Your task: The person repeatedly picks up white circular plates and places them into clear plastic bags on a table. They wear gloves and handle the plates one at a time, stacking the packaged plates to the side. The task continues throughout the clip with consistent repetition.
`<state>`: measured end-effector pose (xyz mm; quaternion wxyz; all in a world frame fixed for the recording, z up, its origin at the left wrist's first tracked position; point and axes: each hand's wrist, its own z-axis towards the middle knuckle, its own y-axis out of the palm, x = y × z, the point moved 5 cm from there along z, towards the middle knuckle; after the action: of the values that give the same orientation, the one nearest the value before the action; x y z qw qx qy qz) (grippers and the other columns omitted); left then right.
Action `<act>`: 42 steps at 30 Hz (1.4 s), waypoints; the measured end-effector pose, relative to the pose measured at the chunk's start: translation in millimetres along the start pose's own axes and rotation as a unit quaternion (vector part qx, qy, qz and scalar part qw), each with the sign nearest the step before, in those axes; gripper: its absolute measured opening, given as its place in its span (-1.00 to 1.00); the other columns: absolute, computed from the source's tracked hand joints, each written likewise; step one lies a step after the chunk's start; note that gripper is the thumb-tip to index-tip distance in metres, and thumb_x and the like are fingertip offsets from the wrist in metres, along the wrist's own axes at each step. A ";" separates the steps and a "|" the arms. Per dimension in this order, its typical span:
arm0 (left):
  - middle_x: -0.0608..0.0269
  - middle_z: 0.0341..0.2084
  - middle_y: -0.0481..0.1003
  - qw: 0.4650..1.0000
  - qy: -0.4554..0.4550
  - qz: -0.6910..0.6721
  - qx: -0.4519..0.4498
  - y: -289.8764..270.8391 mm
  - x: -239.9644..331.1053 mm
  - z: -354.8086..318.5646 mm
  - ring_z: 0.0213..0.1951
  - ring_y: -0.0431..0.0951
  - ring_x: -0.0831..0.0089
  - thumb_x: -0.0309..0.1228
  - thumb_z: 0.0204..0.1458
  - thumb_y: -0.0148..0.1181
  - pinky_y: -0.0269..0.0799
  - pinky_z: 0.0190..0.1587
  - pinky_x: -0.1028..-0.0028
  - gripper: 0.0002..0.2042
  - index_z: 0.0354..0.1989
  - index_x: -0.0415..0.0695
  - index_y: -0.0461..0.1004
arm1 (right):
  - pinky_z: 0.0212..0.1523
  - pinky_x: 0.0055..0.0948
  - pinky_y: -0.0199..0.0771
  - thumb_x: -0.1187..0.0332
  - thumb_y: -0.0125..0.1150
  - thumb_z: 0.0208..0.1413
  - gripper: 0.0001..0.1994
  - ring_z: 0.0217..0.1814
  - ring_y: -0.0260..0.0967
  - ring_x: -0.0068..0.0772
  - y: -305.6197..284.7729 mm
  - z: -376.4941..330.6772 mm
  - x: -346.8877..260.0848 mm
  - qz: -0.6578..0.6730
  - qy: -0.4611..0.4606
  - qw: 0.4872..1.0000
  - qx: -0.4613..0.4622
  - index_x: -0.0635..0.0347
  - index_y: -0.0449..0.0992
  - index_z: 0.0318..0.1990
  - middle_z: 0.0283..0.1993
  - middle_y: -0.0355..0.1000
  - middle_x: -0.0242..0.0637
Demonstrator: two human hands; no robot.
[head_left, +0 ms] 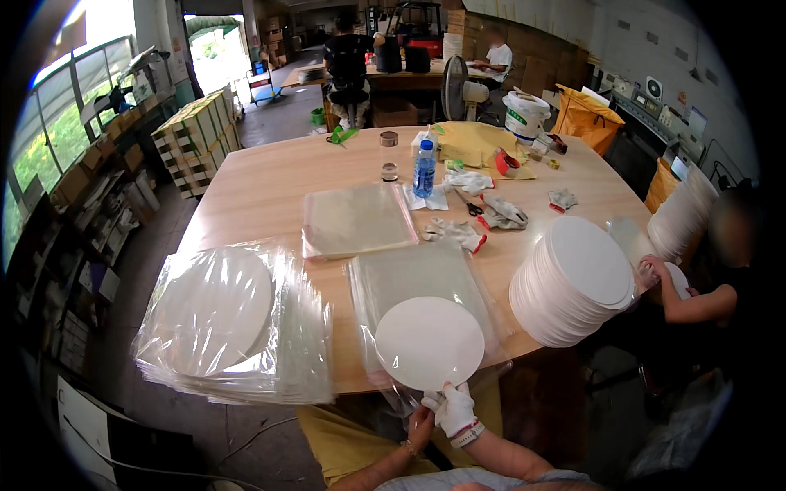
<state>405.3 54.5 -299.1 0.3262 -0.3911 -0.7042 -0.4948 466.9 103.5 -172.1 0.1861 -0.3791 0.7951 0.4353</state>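
A round white disc (pixel 430 344) lies over a stack of clear plastic bags (pixel 393 274) at the table's near edge. My right hand (pixel 453 411), in a white glove with bare fingertips, pinches the disc's near rim, thumb on top. Just left of it and lower, my bare left hand (pixel 420 430) is closed at the near edge of a clear bag; its fingers are partly hidden. To the left sits a pile of bagged white discs (pixel 217 315). A tall, leaning stack of bare discs (pixel 585 262) stands at the right.
Beyond lie another bag stack (pixel 359 217), a blue-labelled bottle (pixel 424 170), work gloves (pixel 454 235), scissors (pixel 471 206) and a red tape roll (pixel 507 164). A white bucket (pixel 526 114) stands at the far edge. Another person's arm (pixel 696 304) works at the right; two people sit farther back.
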 end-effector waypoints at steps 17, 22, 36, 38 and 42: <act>0.23 -0.29 0.45 0.999 -0.039 -0.026 0.019 -20.9 13.4 1.7 -0.26 0.47 0.45 -0.40 0.08 0.05 0.42 -0.14 0.44 -0.76 -0.12 -0.25 0.33 | 0.06 0.01 0.25 0.47 -0.18 0.06 -0.65 0.15 0.15 0.09 16.3 33.0 18.8 0.128 0.069 0.961 -0.235 0.33 0.12 0.03 0.15 0.11 0.08; 0.15 -0.06 0.36 0.997 0.041 -0.056 -0.024 -37.4 53.7 -27.1 -0.02 0.39 0.36 -0.33 0.06 0.09 0.24 0.07 0.36 -0.55 0.10 -0.19 0.16 | 0.00 -0.06 0.34 0.32 -0.06 0.11 -0.57 0.03 0.30 0.02 -9.7 11.0 1.3 0.002 0.212 0.942 -0.258 0.39 0.17 0.08 0.04 0.27 0.05; 0.21 -0.12 0.45 0.986 -0.149 -0.033 0.063 -66.6 78.9 -47.6 -0.06 0.45 0.35 -0.13 0.17 -0.14 0.38 -0.10 0.43 -0.59 -0.04 -0.23 0.36 | -0.33 -0.33 0.40 0.46 0.09 -0.11 -0.92 -0.35 0.37 -0.15 15.5 11.6 -71.9 -0.580 -0.390 0.685 -0.203 0.25 0.45 -0.43 -0.41 0.39 -0.19; 0.23 -0.11 0.44 0.983 -0.171 -0.034 0.050 -77.5 61.5 -49.9 -0.06 0.44 0.38 -0.12 0.17 -0.13 0.38 -0.11 0.43 -0.59 -0.05 -0.22 0.37 | -0.32 -0.30 0.40 0.41 0.15 -0.18 -0.89 -0.30 0.35 -0.17 36.5 -11.9 -34.2 -0.624 -0.426 0.593 -0.279 0.20 0.45 -0.44 -0.37 0.35 -0.23; 0.25 -0.15 0.45 0.980 -0.162 -0.100 0.064 -81.9 47.2 -55.6 -0.13 0.46 0.42 -0.14 0.16 -0.12 0.38 -0.13 0.42 -0.62 -0.09 -0.20 0.39 | -0.36 -0.22 0.39 0.33 0.14 -0.21 -0.86 -0.28 0.30 -0.13 47.6 -28.0 30.1 -0.684 -0.380 0.539 -0.312 0.15 0.38 -0.48 -0.34 0.27 -0.24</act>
<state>315.1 -4.4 -278.9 0.1807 -0.3726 -0.8132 -0.4089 412.2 82.8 -149.2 0.5821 -0.6405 -0.0369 0.4996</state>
